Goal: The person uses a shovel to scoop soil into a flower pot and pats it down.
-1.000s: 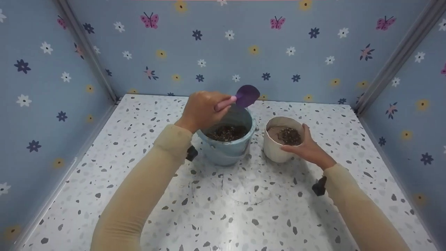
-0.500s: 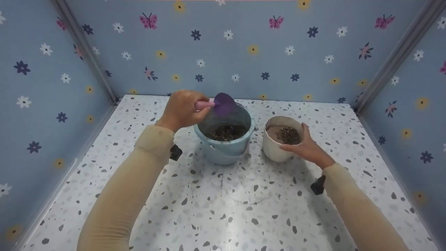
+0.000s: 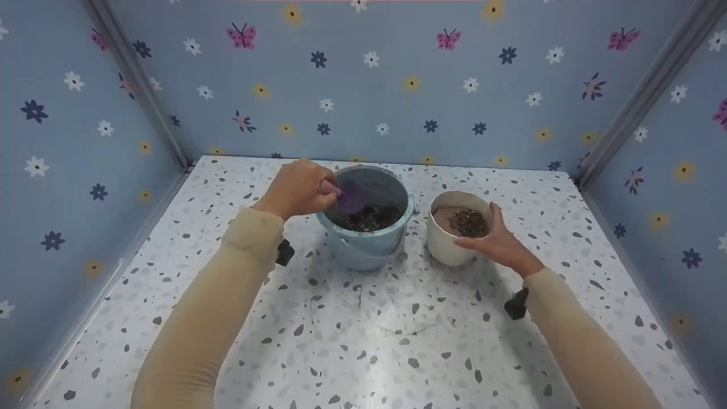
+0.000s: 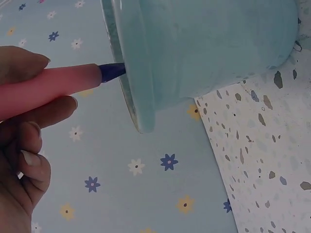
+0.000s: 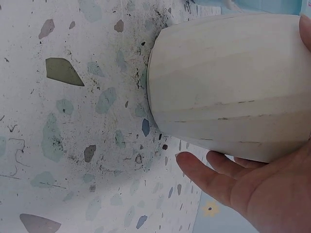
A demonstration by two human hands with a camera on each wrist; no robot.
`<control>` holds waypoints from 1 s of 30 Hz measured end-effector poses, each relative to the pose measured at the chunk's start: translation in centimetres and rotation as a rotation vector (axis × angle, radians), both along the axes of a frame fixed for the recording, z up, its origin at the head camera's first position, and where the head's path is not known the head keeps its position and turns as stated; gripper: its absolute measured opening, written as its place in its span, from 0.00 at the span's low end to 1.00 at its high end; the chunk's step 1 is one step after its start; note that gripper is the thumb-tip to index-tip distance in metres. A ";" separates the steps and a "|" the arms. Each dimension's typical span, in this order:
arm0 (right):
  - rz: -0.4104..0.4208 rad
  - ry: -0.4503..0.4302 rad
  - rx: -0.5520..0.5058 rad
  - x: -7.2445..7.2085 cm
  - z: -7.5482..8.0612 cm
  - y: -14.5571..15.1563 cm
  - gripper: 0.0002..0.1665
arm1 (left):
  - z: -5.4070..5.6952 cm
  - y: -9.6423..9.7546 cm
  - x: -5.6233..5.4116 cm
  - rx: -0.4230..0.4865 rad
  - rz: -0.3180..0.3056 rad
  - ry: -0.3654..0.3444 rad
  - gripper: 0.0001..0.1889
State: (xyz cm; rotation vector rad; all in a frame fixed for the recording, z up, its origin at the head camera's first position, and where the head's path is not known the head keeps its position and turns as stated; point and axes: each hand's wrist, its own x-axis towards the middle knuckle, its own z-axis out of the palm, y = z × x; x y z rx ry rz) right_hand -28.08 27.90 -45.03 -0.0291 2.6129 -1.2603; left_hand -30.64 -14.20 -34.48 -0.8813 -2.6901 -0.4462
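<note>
My left hand (image 3: pixel 298 190) grips the pink handle (image 4: pixel 53 87) of a small trowel over the left rim of a light blue bucket (image 3: pixel 363 250). The trowel's purple blade (image 3: pixel 350 197) dips inside the bucket, above dark soil (image 3: pixel 372 217). To the right stands a white flowerpot (image 3: pixel 446 245), with a small heap of dark soil (image 3: pixel 468 221) on a paler layer inside. Around the pot's right side, my right hand (image 3: pixel 500 241) holds it between thumb and fingers. In the right wrist view its fingers (image 5: pixel 209 177) run along the pot's wall (image 5: pixel 228 87).
Both containers stand on a white speckled table (image 3: pixel 363 341), with faint dirt marks in front of them. Blue flowered panels (image 3: pixel 386 74) enclose the back and both sides. The bucket's handle (image 3: pixel 369 253) hangs down its front.
The left hand has moved left and then down, bringing the trowel blade from above the bucket's far right rim into the bucket. The right hand and the flowerpot have stayed in place.
</note>
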 end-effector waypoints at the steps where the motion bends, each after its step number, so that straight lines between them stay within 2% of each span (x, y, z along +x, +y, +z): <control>1: -0.003 0.000 0.003 -0.1 0.0 0.0 0.82 | -0.1 0.0 -0.1 -0.019 0.004 -0.014 0.11; 8: -0.012 -0.009 0.023 -0.2 0.0 0.0 0.84 | -0.6 0.4 -0.6 -0.119 0.059 -0.111 0.09; 14: -0.020 -0.013 0.028 -0.3 -0.1 0.2 0.84 | -1.1 1.0 -1.1 -0.146 0.094 -0.138 0.10; 19: -0.005 -0.003 0.025 -0.2 0.0 0.1 0.83 | -1.4 1.3 -1.1 -0.091 0.111 -0.209 0.09; 27: 0.011 0.015 -0.009 -0.2 0.0 0.2 0.81 | -1.1 1.4 -1.0 0.021 0.082 -0.323 0.09; 30: 0.006 0.004 -0.001 -0.2 -0.1 0.2 0.82 | -1.0 0.9 -1.0 0.082 0.090 -0.395 0.07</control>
